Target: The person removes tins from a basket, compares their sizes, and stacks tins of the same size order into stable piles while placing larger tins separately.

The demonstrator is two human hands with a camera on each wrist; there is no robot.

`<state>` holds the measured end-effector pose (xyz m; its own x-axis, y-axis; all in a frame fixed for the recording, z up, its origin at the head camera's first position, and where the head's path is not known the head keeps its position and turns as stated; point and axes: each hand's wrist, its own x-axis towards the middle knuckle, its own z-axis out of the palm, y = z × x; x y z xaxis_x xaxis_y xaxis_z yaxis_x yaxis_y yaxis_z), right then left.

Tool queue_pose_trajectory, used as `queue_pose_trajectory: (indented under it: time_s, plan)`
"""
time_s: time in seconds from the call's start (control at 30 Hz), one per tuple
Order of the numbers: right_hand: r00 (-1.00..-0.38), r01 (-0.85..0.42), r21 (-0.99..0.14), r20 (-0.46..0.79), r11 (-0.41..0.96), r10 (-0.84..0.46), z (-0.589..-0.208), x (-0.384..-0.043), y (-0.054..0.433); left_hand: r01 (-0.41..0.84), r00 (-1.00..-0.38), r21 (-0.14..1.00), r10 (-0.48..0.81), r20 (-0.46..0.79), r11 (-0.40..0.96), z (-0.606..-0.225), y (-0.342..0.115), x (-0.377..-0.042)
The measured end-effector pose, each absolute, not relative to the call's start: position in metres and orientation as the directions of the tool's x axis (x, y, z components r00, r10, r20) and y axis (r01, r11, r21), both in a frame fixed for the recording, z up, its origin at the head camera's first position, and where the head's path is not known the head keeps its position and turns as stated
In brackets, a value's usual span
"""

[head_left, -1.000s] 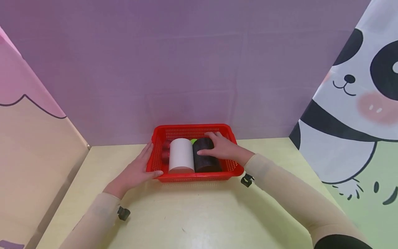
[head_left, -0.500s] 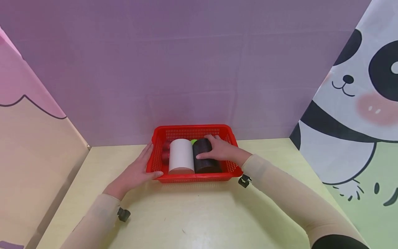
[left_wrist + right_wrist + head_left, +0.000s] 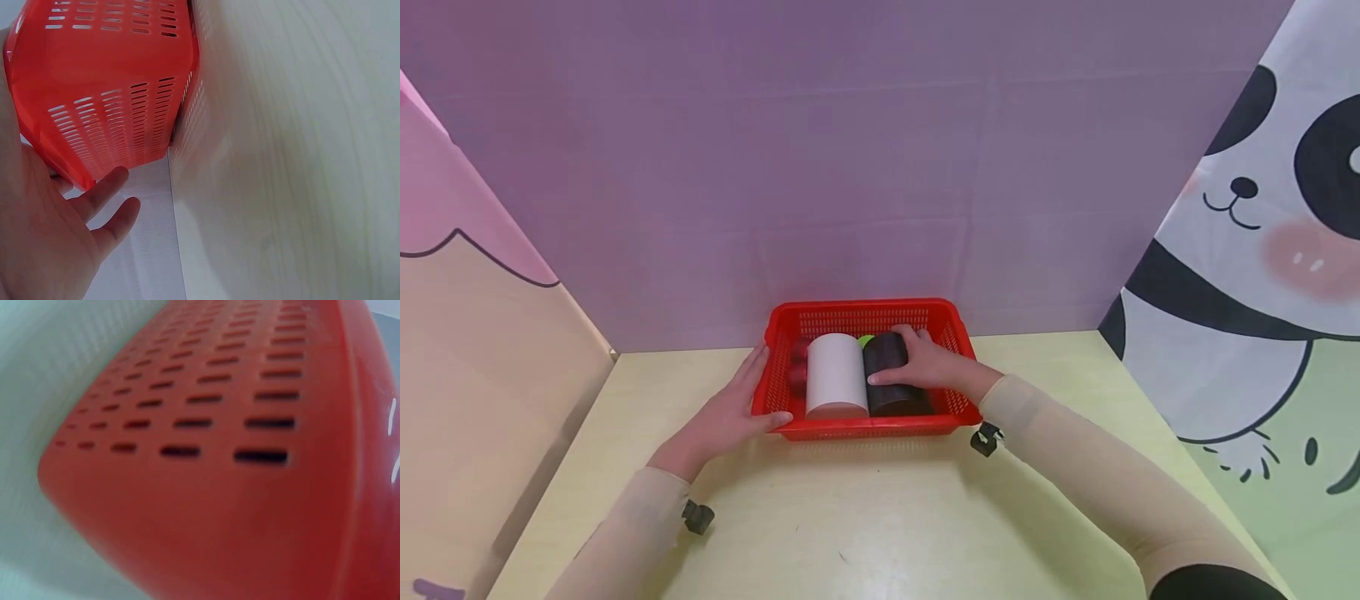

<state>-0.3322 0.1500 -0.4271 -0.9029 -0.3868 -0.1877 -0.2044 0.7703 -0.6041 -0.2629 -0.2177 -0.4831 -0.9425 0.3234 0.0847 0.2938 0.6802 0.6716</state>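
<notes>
A red plastic basket with slotted walls stands at the table's back edge. Inside it a white cylinder lies beside a black cylinder. My right hand reaches over the basket's right side and holds the black cylinder, thumb on its near side and fingers round its far side. My left hand rests along the basket's left rim with fingers stretched out and the thumb over the front corner. Fingers spread beside the outer wall in the left wrist view. The right wrist view shows only the basket's outside.
Dark red rounded things lie at the basket's left inner side, partly hidden. A bit of something green shows behind the cylinders. Purple cloth hangs behind the pale wooden table; a panda-printed panel stands at the right.
My right hand has shifted slightly left, and its thumb has slid lower across the black cylinder as the fingers draw in. My left hand and the basket stay put.
</notes>
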Motion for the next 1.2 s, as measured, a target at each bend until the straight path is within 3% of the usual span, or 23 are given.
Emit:
queue_pose_trajectory:
  time_s: [0.7,1.2]
  plan:
    - [-0.921,-0.102,-0.711,-0.197,0.696,-0.336,-0.424,-0.317,0.144,0.293,-0.942,0.68,0.323,0.086,0.673,-0.485,-0.22,-0.264]
    - [-0.948,-0.136,-0.734,-0.099,0.665,-0.303,-0.42,-0.315,0.151,0.296,-0.942,0.677,0.325,0.088,0.673,-0.49,-0.218,-0.268]
